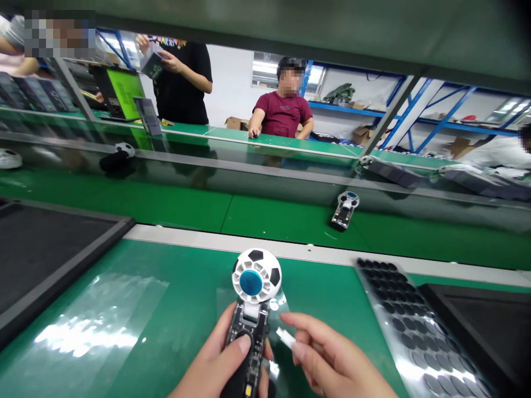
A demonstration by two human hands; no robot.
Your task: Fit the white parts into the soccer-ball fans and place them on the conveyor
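Our left hand [219, 365] gripped the fan [254, 298]; at its 3 o'clock, our right hand [332, 359] pinched a small white plug [285, 337].

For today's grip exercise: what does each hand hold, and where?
Left hand grips the football-patterned handheld fan by its handle, thumb on the circuit board. Right hand pinches a small white piece.

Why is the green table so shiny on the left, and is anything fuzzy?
Head view: overhead lights glare off the clear plastic sheet and the sticker sheet; same view, the fan in the left hand and the white piece in the right hand look sharp, while the dark beam overhead is soft.
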